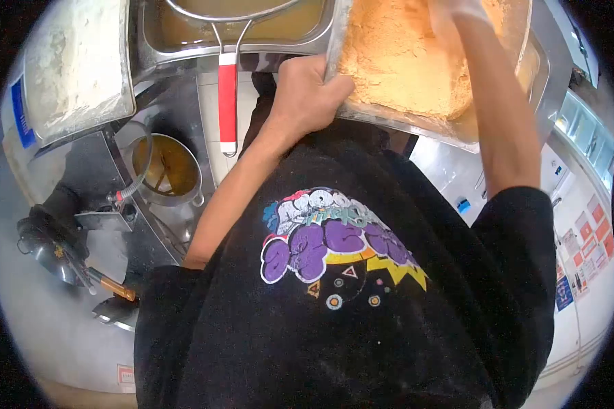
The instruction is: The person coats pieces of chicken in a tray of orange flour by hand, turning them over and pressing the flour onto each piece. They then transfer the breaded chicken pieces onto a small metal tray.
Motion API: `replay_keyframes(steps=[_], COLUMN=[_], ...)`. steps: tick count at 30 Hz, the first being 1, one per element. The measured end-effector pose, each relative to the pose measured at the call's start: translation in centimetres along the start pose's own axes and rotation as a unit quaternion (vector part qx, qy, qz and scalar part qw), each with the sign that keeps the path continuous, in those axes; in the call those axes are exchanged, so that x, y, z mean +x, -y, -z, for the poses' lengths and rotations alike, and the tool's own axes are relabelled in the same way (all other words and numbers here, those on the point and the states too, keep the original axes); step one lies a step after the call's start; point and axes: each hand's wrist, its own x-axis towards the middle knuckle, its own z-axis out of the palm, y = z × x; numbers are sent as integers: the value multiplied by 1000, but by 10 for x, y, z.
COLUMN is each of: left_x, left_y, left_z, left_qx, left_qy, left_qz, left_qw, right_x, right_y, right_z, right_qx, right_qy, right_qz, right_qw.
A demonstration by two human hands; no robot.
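Note:
An orange powder (406, 61) fills a metal tray (430, 124) at the upper right. My left hand (312, 93) is closed on the tray's near left corner, with the thumb over the rim. Over the powder, at the top edge of the view, my right hand (457, 8) is smeared by motion, and its fingers cannot be made out. To the left, a strainer with a red handle (228, 102) rests across a metal basin (184, 51) of yellowish liquid.
A tray of white powder (78, 65) stands at the upper left. Below it are a pot of brownish liquid (167, 167), a coiled hose (140, 174) and a dark pan (51, 255). Papers (583, 249) hang at the far right.

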Motion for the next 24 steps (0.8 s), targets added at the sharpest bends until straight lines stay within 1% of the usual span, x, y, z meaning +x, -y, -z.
replay_keyframes(steps=[1,2,4,5,6,7,8,9,10,12,13,15,17,19,20,22,24], left_x=[0,0,-1,-3,-3,-3,-4,-3,-2,-3,-4,-4,-4,-5,-6,-5,-4], left_y=[1,-1,-2,-4,-6,-4,-1,0,-1,-5,-6,-7,-5,-1,1,0,-9], left_z=[-1,-8,-10,-8,-8,-9,-10,-10,-10,-13,-12,-9,-7,-6,-9,-11,-11], left_qx=[-18,-37,-42,-53,-63,-59,-50,-40,-34,-49,-42,-17,7,26,5,-19,-25], left_qy=[-20,-32,-34,-33,-35,-41,-43,-47,-58,-69,-76,-54,-52,-44,-56,-64,-71], left_qz=[13,23,21,32,43,46,39,30,33,26,31,69,77,83,69,47,56], left_qw=[1000,999,998,998,996,996,997,998,997,996,996,996,996,995,996,997,996], right_x=[-26,-60,-79,-79,-75,-66,-55,-42,-23,30,57,107,139,143,137,118,91], right_y=[-6,-20,-35,-43,-52,-60,-80,-92,-110,-144,-163,-194,-214,-227,-229,-226,-215], right_z=[-14,-36,-40,-31,-21,-10,-1,9,17,22,16,3,-8,-19,-23,-31,-39], right_qx=[2,-48,-102,5,112,81,208,330,369,340,326,316,323,342,355,378,399], right_qy=[-3,-106,-209,-99,14,56,93,129,110,7,-20,-37,-31,-18,-11,-2,3], right_qz=[-4,67,143,175,207,247,228,209,187,149,144,127,115,99,94,87,76], right_qw=[1000,991,962,980,972,964,947,912,904,929,934,940,939,934,930,922,914])
